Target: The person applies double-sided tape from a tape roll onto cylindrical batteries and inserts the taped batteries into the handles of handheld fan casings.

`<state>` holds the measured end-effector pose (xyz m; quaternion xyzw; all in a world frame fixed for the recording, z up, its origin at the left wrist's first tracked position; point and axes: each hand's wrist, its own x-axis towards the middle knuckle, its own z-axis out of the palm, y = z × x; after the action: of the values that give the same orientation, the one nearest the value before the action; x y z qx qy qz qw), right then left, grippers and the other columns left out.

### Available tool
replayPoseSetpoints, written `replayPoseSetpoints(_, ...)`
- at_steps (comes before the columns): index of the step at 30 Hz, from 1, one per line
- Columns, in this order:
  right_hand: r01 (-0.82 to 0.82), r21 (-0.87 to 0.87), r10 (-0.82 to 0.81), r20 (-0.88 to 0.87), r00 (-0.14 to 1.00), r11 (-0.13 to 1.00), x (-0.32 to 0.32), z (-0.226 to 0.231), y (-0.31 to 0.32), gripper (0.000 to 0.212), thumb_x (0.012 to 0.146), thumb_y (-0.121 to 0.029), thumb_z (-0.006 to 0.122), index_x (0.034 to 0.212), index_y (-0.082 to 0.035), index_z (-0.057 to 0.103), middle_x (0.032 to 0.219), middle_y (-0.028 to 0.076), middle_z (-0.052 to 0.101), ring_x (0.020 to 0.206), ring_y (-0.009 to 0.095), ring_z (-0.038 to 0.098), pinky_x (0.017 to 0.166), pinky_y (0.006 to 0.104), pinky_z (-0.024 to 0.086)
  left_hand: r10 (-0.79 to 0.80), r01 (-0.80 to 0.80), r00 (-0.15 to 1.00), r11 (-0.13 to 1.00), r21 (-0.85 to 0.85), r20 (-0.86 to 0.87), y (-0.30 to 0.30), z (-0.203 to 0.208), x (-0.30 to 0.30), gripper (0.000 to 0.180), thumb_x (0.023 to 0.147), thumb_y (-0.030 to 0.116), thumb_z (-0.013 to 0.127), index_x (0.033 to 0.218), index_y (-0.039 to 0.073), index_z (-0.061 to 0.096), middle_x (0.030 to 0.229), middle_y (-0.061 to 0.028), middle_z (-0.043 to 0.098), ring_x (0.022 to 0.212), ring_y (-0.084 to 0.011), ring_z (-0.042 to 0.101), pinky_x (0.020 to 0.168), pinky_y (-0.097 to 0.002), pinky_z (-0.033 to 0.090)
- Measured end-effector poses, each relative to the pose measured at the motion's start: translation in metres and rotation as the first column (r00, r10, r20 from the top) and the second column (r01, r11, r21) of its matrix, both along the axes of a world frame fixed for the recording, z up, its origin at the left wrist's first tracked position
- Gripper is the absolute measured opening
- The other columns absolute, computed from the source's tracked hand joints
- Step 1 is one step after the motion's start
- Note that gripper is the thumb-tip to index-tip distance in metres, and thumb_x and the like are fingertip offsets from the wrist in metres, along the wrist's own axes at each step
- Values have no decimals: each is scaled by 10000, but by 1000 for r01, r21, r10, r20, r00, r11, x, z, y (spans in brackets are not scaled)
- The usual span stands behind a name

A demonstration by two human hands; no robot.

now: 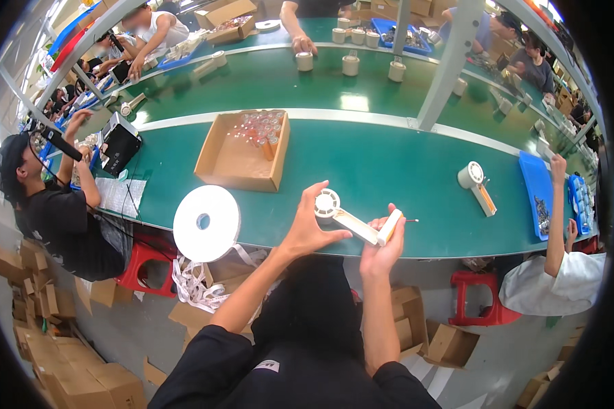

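In front of me, over the table's near edge, is a white plastic handheld fan body (351,223) with a round vented head and a long, trough-like handle. My left hand (307,221) curves around the round head, its thumb along the handle side. Between thumb and fingers of my right hand (383,249) is a white piece (390,227) with an orange-yellow edge, held against the handle's far end. A thin wire with a pale tip sticks out beyond those fingers. Whether the piece is joined to the handle I cannot tell.
A cardboard box (242,180) of small orange and clear parts stands ahead. Left of my hands is a large white tape roll (207,252). A similar fan body (471,175) lies right, near a blue tray (533,184). Co-workers sit both sides; a conveyor (252,78) runs beyond.
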<state>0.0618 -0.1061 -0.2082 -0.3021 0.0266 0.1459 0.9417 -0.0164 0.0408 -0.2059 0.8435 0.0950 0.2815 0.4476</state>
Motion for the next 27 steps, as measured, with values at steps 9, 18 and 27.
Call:
replayPoseSetpoints(9,-89,-213,117,122,986,973,-26,6,-6,427,1071,-343,385,1312,-2,473,813,24,509,774,106,487,730,266,419,210,-164,972,928,-335,106,-8,-11,0,414,781,105,781,1140,3,599,1076,-131,605,960,-239,621,841,-342,503)
replayPoseSetpoints(18,10,-574,270,399,876,819,5,43,-37,351,1024,-198,526,1343,-55,508,1002,27,527,918,77,500,829,225,413,169,-120,965,964,-238,198,-1,-12,4,219,885,70,619,1091,-4,626,1047,-166,624,952,-299,631,838,-368,492)
replayPoseSetpoints(27,91,-810,594,496,633,579,15,56,-30,297,932,-119,677,1212,-53,606,892,10,586,797,90,548,749,237,455,124,-85,962,983,-163,243,3,-14,4,213,948,118,564,1118,2,619,1053,-115,623,943,-207,615,836,-317,484)
